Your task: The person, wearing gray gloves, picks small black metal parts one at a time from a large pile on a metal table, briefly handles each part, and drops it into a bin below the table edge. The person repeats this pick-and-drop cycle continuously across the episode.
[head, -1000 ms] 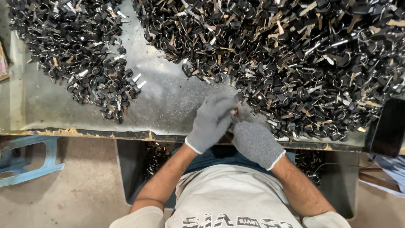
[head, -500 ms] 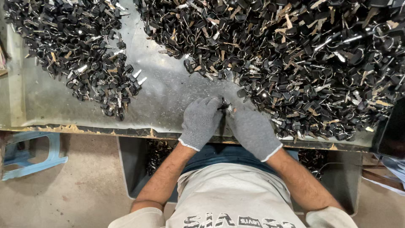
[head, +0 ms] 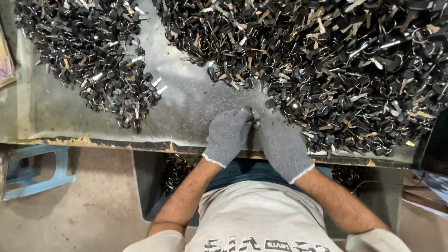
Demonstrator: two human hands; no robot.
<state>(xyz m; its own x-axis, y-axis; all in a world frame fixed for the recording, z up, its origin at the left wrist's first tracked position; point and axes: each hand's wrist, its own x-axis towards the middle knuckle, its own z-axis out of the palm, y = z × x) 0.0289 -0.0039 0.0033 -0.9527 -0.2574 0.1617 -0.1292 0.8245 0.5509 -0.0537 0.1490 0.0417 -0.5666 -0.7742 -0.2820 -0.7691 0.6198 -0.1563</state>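
Observation:
Both my hands wear grey knit gloves and meet at the near edge of a grey metal tabletop [head: 186, 105]. My left hand [head: 227, 135] and my right hand [head: 282, 147] pinch a small black-headed key with a ring [head: 252, 120] between their fingertips. A very large heap of black-headed keys and rings [head: 336, 60] lies just beyond and to the right of my hands. A smaller heap of the same keys [head: 98, 60] lies at the far left of the table.
A dark bin [head: 154, 186] holding more keys sits under the table edge in front of my lap. A light blue plastic stool [head: 39, 170] stands on the concrete floor at the left. A dark object [head: 434, 149] borders the table at the right.
My hands have drawn back from the edge of the big heap toward the table's near edge, staying together on the small key.

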